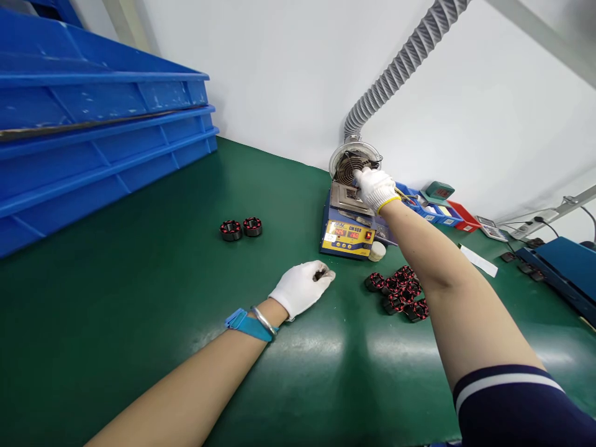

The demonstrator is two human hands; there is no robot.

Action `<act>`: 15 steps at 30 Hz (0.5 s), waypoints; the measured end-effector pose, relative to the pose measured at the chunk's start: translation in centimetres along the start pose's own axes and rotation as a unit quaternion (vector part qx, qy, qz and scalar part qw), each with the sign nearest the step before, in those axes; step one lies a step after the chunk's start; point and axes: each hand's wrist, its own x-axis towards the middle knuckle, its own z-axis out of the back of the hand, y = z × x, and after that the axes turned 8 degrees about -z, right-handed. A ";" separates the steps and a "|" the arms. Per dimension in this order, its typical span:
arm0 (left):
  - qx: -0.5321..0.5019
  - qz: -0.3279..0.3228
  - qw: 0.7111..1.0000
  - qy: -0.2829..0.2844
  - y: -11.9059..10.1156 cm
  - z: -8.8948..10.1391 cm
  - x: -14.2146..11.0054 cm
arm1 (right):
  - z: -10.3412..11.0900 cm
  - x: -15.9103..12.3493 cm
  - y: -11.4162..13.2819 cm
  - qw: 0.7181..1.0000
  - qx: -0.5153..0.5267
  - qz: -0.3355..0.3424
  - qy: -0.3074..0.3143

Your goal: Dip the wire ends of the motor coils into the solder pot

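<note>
Two-handed work at a bench [186, 261], seen from above. Note the cluster of ring-shaped cores [398, 292], squat and dark with red marks, lying just to the right of the left hand [302, 288] and beside the right forearm [447, 267]; nearer to the left fingers than to the right hand [376, 187]. Of a long axis, none to be made out; mostly set with openings upward. Also on the bench, beyond and to the left of the left hand: a pair of cores [242, 229]. Left: low over the bench, palm inward, with fingers curled into a pinch about a dark patch; impossible to tell whether gripping a core. Right: extended far forward above the metal top of a benchtop unit [347, 239], before a round fan guard [351, 167]; grip on anything impossible to tell.
</note>
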 end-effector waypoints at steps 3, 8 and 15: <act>-0.007 -0.003 1.000 -0.008 0.3 -0.2 0.0 | 1.1 -0.3 -0.5 0.999 0.030 -0.014 -0.030; -0.084 0.013 0.995 -0.053 0.8 -0.7 0.0 | 2.6 -2.6 -0.7 0.981 0.167 -0.048 -0.082; -0.123 0.027 0.979 -0.159 0.3 -0.5 0.1 | 2.2 -9.9 3.5 0.899 0.432 -0.047 0.046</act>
